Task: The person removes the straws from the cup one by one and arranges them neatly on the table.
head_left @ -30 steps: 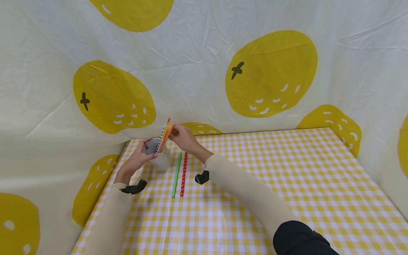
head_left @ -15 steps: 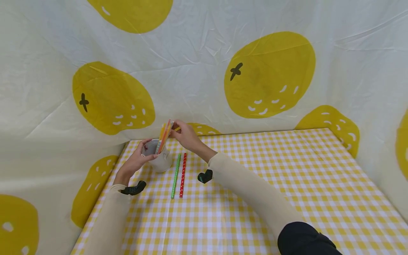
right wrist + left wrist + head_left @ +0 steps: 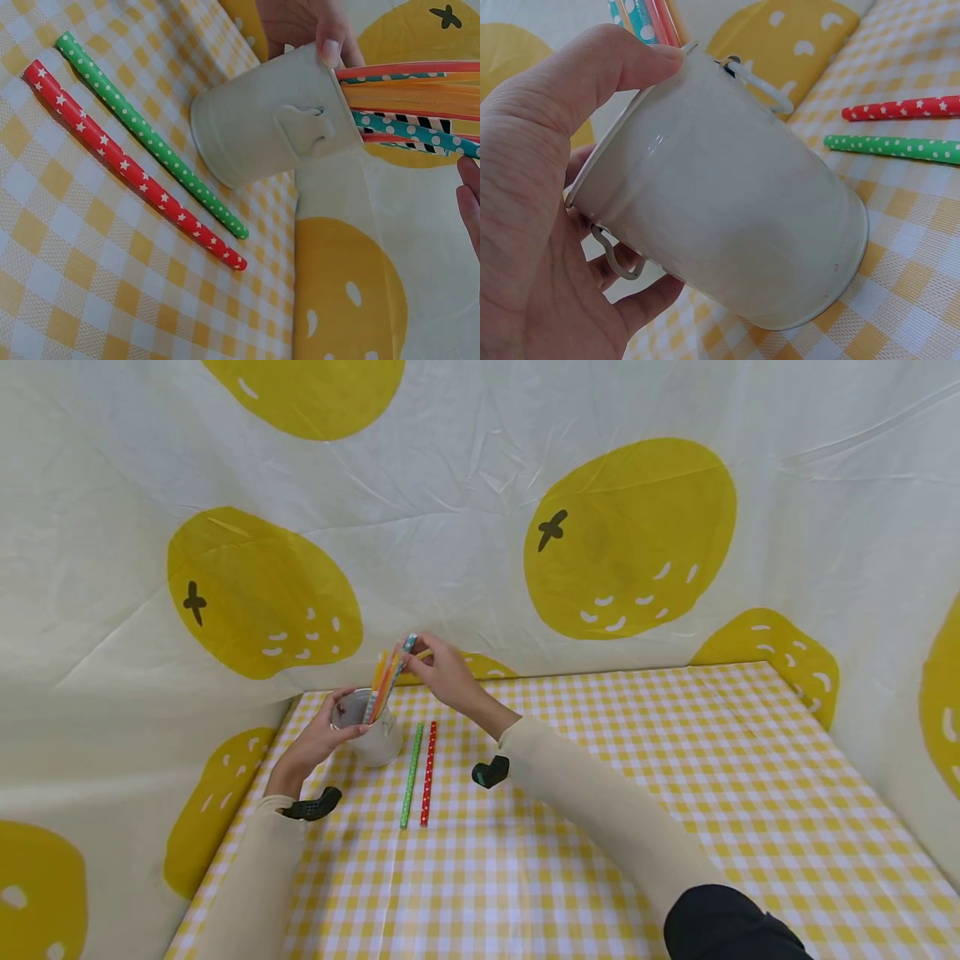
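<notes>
A small white pail (image 3: 381,745) with side handles stands at the far left of the table. My left hand (image 3: 318,739) grips its rim, thumb over the near side and fingers round the far side. Several straws (image 3: 409,97), orange, pink, striped and dotted, lean out of the pail's mouth. Above it my right hand (image 3: 448,679) pinches a teal straw with white dots (image 3: 412,132) near its top end; its lower end is hidden in the pail. Fingertips (image 3: 470,199) of that hand show at the right wrist view's edge.
To the right of the pail, a green dotted straw (image 3: 412,777) and a red straw with white stars (image 3: 428,775) lie side by side on the yellow checked tablecloth (image 3: 600,777). A fruit-print curtain (image 3: 450,568) hangs behind the table.
My right hand has shifted slightly right, and the teal dotted straw now shows raised between its fingers. The bunch of straws has shifted in the pail. My left hand keeps its grip.
</notes>
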`<state>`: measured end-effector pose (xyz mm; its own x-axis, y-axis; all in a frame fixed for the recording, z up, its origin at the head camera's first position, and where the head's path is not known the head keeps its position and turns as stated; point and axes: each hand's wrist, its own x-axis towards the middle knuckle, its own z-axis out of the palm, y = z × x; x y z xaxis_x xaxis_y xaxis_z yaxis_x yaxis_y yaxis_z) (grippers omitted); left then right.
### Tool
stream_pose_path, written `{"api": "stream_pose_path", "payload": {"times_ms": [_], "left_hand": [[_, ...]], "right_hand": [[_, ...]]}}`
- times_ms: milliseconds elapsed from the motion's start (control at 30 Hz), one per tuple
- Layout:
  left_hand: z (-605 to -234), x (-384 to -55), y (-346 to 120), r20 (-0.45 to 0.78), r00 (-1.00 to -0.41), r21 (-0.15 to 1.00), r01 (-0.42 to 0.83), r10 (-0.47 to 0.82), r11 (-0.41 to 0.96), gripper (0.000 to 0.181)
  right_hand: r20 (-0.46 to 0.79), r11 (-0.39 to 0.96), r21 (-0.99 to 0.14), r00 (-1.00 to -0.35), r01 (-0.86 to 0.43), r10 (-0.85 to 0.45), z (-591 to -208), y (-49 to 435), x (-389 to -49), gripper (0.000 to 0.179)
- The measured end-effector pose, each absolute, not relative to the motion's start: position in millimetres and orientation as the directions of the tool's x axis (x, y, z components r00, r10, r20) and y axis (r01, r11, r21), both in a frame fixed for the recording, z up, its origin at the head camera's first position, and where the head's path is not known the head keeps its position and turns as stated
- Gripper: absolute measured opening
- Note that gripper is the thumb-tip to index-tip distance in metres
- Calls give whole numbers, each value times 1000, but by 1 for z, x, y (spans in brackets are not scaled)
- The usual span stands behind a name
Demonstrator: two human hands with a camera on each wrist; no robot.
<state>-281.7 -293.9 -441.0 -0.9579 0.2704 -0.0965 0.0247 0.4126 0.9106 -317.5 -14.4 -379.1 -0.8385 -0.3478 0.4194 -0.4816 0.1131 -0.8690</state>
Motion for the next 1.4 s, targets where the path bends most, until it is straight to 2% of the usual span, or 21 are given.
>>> {"api": "stream_pose_path", "payload": {"times_ms": [367, 667, 1100, 1400], "left_hand": [[-439, -282, -295, -112, -955, 907, 15, 275, 420, 91], [-437, -280, -294, -122, -952, 909, 6, 280, 418, 93], [-439, -283, -292, -92, -955, 916, 30, 283, 400, 91], [-441, -281, -292, -83, -953, 910, 47, 292, 411, 90]], "right_hand": [[457, 62, -864, -828, -500, -324, -369, -2, -315, 23], [449, 42, -873, -833, -486, -322, -340, 9, -290, 25], [493, 18, -858, -832, -514, -255, -341, 18, -294, 24], [496, 14, -856, -830, -516, -255, -333, 32, -290, 24]]}}
